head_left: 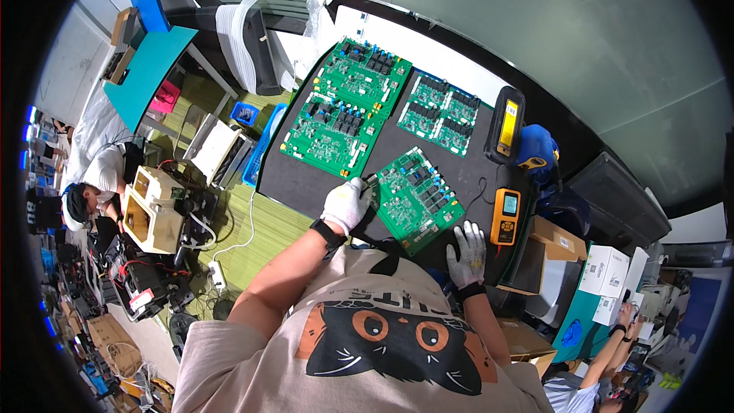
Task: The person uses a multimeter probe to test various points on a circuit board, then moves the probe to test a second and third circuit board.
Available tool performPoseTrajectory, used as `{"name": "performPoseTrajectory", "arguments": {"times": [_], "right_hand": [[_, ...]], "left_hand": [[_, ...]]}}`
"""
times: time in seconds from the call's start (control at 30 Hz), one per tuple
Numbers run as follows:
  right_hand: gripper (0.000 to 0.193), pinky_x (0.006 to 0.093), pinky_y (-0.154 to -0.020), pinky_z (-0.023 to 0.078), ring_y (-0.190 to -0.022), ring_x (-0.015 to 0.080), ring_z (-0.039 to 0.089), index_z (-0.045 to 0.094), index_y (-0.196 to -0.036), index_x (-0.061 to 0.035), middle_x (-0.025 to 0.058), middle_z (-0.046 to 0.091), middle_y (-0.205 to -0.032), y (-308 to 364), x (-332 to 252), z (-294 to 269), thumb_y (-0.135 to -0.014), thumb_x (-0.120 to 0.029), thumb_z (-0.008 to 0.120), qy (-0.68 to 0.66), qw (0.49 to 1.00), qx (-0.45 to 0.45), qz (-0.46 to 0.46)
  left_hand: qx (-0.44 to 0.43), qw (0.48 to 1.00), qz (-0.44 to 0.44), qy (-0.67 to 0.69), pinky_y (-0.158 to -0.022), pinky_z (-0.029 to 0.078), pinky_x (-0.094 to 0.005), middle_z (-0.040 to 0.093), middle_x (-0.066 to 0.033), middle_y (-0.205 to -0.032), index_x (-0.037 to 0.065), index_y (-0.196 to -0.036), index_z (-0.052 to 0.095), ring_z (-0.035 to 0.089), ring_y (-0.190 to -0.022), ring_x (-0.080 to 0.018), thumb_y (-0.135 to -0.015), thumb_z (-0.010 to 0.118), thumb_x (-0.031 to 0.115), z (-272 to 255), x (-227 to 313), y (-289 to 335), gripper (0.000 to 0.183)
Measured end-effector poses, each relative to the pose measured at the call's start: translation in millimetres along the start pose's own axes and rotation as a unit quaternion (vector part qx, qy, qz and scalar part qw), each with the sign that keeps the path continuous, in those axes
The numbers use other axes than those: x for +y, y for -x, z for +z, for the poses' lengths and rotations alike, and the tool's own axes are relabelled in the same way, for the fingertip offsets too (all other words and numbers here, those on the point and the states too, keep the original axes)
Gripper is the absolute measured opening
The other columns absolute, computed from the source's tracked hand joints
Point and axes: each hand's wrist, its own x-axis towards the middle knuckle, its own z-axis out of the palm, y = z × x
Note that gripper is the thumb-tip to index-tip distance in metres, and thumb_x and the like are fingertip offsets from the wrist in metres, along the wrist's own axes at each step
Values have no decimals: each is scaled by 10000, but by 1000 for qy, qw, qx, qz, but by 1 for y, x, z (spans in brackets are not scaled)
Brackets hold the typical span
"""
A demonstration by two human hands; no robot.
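Note:
A green circuit board [417, 200] with black and blue components lies at an angle on the dark mat in front of me. My left hand [348, 205], in a white glove, is at its left corner with the fingers curled closed. A small dark piece shows at those fingertips; what it is I cannot make out. On the board's lower right side, my gloved right hand [467, 254] has its fingers stretched out and holds nothing. Beside that hand, an orange handheld meter [505, 214] with a small screen lies on the mat.
Two larger green boards [334, 134] lie at the back left, with a panel of smaller boards [440, 113] to their right. A black-and-yellow device [505, 126] and a blue tool [537, 149] lie at the right edge. Cardboard boxes [544, 256] stand beyond. Other people work at both sides.

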Motion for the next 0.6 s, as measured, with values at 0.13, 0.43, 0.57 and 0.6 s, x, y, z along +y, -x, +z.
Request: {"name": "performPoseTrajectory", "arguments": {"times": [0.13, 0.43, 0.57, 0.6], "right_hand": [[479, 473, -1168, 242, -1358, 342, 368, 545, -1291, -83, 163, 449, -1418, -1, -1, 0, -850, -256, 617, 1, 1000, -2, 0], [469, 480, -1169, 234, -1353, 354, 368, 558, -1266, -55, 171, 454, -1405, -2, -3, -2, -840, -243, 617, 7, 1000, -5, 4], [471, 483, -1168, 232, -1354, 365, 362, 556, -1263, -46, 178, 456, -1399, -3, -5, -4, -835, -235, 611, 5, 1000, -15, 15], [472, 483, -1165, 236, -1354, 371, 359, 557, -1264, -44, 183, 457, -1396, -3, -6, -4, -835, -234, 609, 6, 1000, -17, 15]], "left_hand": [[13, 1000, 16, 2, -666, 522, -471, 664, -221, -798, 37, -896, 621, 651, -737, -403, -853, 666, 260, 5, 3, -5, 232], [-10, 999, -5, -42, -643, 522, -483, 657, -209, -748, 53, -856, 613, 650, -702, -393, -872, 625, 273, 9, 9, -15, 221], [-22, 998, 1, -65, -650, 534, -477, 670, -192, -758, 67, -890, 623, 661, -708, -379, -876, 597, 268, 5, 12, -22, 203], [-35, 997, -6, -64, -654, 536, -477, 672, -190, -764, 68, -890, 624, 662, -715, -378, -876, 596, 270, 4, 12, -22, 205]]}}
